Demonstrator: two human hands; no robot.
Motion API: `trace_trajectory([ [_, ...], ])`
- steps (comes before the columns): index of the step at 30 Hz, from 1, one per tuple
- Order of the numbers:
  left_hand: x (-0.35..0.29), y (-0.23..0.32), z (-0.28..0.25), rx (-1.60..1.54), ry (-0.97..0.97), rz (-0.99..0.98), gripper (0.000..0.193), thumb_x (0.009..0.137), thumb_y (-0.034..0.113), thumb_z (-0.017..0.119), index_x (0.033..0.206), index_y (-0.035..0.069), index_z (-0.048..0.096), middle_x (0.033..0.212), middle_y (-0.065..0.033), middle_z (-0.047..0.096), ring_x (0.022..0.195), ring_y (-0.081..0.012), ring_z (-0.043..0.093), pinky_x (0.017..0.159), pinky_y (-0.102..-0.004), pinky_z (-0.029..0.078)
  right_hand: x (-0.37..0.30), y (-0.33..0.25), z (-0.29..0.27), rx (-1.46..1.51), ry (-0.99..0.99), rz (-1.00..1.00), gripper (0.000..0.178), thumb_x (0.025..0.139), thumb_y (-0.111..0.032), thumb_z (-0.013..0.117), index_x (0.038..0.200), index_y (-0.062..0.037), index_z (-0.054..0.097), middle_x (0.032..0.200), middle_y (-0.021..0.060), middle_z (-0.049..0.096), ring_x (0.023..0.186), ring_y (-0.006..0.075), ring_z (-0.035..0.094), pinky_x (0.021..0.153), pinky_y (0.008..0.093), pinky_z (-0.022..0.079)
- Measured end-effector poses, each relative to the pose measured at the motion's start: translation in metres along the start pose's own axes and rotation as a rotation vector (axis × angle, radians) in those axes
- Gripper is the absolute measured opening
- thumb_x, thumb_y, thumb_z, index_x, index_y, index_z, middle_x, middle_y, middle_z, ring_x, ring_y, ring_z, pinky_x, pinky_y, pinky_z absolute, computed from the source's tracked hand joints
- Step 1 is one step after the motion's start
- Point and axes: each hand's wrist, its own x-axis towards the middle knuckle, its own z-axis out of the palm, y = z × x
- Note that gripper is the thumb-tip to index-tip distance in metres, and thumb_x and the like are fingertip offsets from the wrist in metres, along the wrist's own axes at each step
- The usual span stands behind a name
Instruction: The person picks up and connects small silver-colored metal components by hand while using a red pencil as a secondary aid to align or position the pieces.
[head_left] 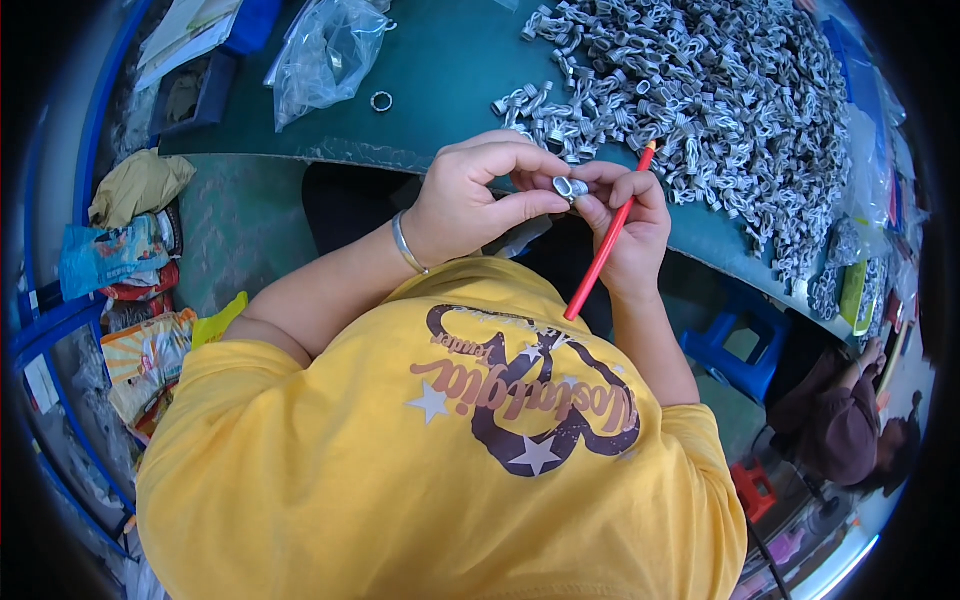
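1. I see the left hand [470, 195] reaching in over the near edge of the table, thumb and forefinger pinched on a small metal fitting [570, 187].
2. The right hand [635, 225] meets it there, its thumb and fingertips closed on the other side of that same fitting, so the two hands nearly touch.
3. The fitting sits between both sets of fingertips, in front of the person's belly; its open, oval end faces the left hand.
4. A red pencil [596, 262] is tucked through the fingers of the right hand, slanting, its pale sharpened end up toward the table and its other end down by the yellow shirt [400, 440].
5. A silver bangle [406, 245] circles the left wrist.
6. Beyond the hands, a great heap of grey metal fittings [700, 100] spreads over the right part of the green table [430, 100].
7. To the left on the tabletop lie a small metal ring [381, 101], a clear plastic bag [325, 65] and some papers [185, 35].
8. Below the table, to the right, stands a blue stool [738, 345]; farther off, a co-worker [840, 430] in a dark top sits near a red stool [752, 488].
9. At the left, colourful packages [115, 255] are piled up.
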Motion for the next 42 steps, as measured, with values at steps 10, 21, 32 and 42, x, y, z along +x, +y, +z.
trace_trajectory([
  [10,-0.016,-0.006,-0.002,-0.353,-0.011,-0.375,0.023,0.082,-0.003,0.062,0.105,-0.005,0.057,0.094,-0.0064,0.061,0.085,-0.0112,0.060,0.077,-0.0234,0.049,-0.002,-0.012,0.013,-0.203,0.025,-0.243,0.036,0.071,0.010,0.069,0.084,-0.0050,0.039,0.102,0.0197,0.059,0.082,0.0160,0.059,0.074,0.0255,0.049],
  [21,-0.023,-0.010,-0.004,-0.246,-0.017,-0.420,0.021,0.081,-0.004,0.063,0.101,-0.004,0.057,0.094,-0.0069,0.062,0.086,-0.0101,0.061,0.077,-0.0225,0.051,-0.007,-0.008,0.010,-0.296,0.020,-0.135,0.035,0.072,0.012,0.067,0.085,-0.0046,0.040,0.100,0.0164,0.059,0.079,0.0123,0.056,0.073,0.0227,0.048],
  [32,-0.022,-0.009,0.002,-0.342,-0.034,-0.471,0.018,0.080,-0.005,0.063,0.097,-0.003,0.057,0.093,-0.0082,0.063,0.086,-0.0114,0.062,0.076,-0.0224,0.051,-0.003,-0.015,0.019,-0.426,-0.128,-0.321,0.036,0.071,0.013,0.068,0.086,-0.0032,0.039,0.096,0.0181,0.060,0.082,0.0167,0.062,0.073,0.0267,0.053],
  [42,-0.022,-0.013,-0.004,-0.238,-0.004,-0.192,0.023,0.075,-0.014,0.061,0.093,-0.002,0.053,0.100,-0.0122,0.053,0.090,-0.0150,0.058,0.078,-0.0249,0.051,-0.009,-0.007,0.012,-0.419,-0.055,-0.262,0.034,0.073,0.011,0.067,0.084,-0.0040,0.039,0.097,0.0176,0.060,0.075,0.0129,0.058,0.067,0.0228,0.049],
])
